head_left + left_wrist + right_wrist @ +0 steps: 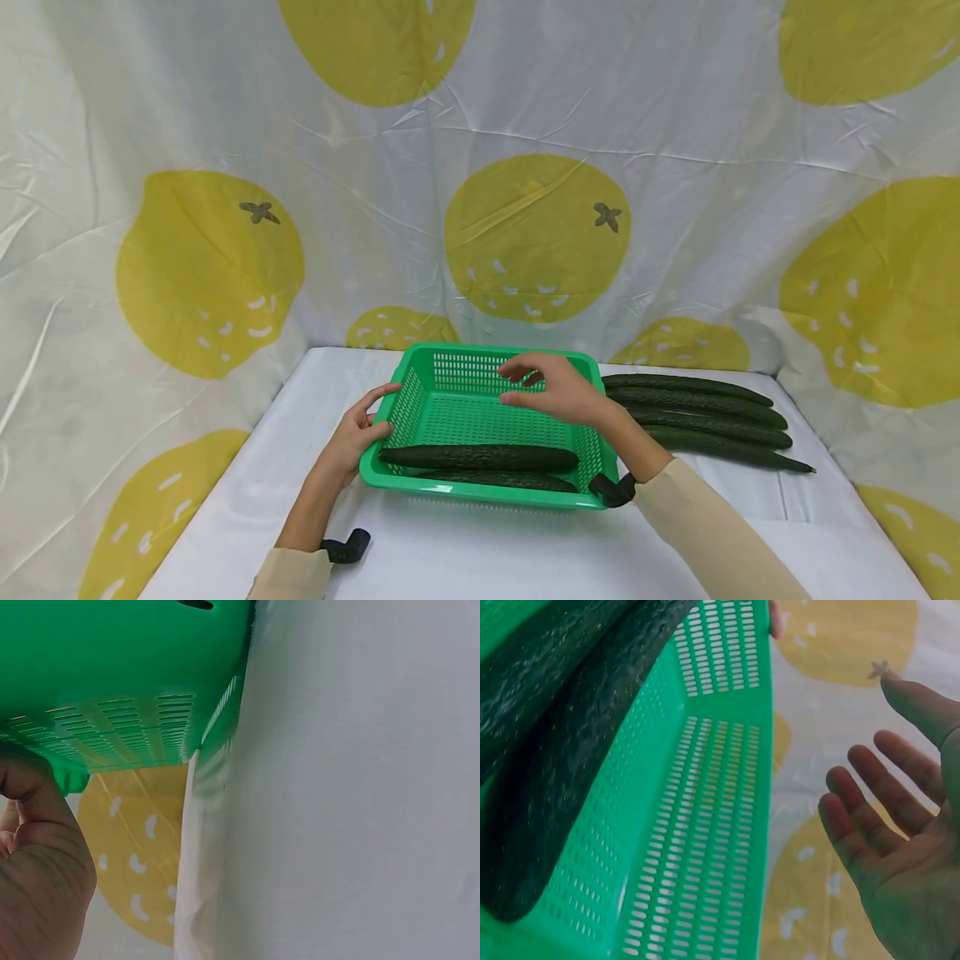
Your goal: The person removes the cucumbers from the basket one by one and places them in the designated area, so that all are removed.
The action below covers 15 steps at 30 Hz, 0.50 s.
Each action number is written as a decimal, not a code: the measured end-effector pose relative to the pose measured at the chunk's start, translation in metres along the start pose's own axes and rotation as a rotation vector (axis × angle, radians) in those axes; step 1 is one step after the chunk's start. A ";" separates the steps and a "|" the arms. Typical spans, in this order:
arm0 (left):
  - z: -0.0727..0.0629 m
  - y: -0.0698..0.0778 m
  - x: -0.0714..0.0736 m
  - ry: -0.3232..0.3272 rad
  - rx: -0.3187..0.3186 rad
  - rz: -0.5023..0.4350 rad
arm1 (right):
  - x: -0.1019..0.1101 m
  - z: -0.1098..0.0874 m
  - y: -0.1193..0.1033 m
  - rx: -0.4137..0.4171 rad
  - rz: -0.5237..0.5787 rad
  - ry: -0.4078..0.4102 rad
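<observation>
The right hand (555, 387) is spread, its thumb well apart from loosely bent fingers, and it holds nothing. It hovers over the basket (487, 493), towards the basket's right end, with the palm side turned to the left. The right wrist view shows clear gaps between the fingers and air between them and the basket's wall.

The left hand (352, 437) grips the basket's left side, thumb and fingers bent at the rim. In the left wrist view (where much of this hand falls outside the picture) the bent thumb lies up against the green plastic. The basket extends from this hand rightwards, underneath the right hand.

Nearer the person than the right hand, and lower, two cucumbers lie side by side along the basket's near wall: the upper cucumber (480, 457) shows in full, the nearer cucumber (495, 481) is partly covered by the rim. Their left ends are just beside the left hand. The basket's floor directly below the right hand is bare.

To the right of the right hand, past the basket, four more cucumbers (712, 402) lie in a row on the table (450, 558), the basket and forearm covering their left ends. Beyond both hands hangs a pale cloth (360, 200) printed with yellow lemons.
</observation>
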<state>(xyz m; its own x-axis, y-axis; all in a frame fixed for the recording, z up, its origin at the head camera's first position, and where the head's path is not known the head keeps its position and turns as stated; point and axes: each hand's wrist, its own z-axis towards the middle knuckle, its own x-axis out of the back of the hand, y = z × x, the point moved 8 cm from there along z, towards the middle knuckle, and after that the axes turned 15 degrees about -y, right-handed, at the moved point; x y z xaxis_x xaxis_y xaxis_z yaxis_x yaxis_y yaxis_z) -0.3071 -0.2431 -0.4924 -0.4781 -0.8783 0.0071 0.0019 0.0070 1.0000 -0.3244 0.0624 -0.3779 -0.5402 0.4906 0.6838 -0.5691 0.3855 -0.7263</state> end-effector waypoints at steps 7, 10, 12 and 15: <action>-0.001 0.001 0.001 0.002 -0.013 0.009 | -0.011 0.020 0.005 -0.052 -0.009 -0.069; -0.001 0.001 0.001 0.007 -0.016 0.013 | -0.014 0.024 0.009 -0.079 -0.008 -0.115; -0.001 0.001 0.001 0.007 -0.014 0.014 | -0.017 0.025 0.012 -0.094 -0.007 -0.150; 0.000 0.001 0.000 0.003 -0.010 0.014 | -0.018 0.026 0.016 -0.107 0.005 -0.184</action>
<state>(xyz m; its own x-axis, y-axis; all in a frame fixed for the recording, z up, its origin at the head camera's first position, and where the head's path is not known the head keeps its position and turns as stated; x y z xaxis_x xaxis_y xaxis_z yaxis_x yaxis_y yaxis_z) -0.3069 -0.2430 -0.4916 -0.4755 -0.8794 0.0213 0.0173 0.0149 0.9997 -0.3397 0.0395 -0.4001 -0.6523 0.3458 0.6745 -0.5022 0.4693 -0.7263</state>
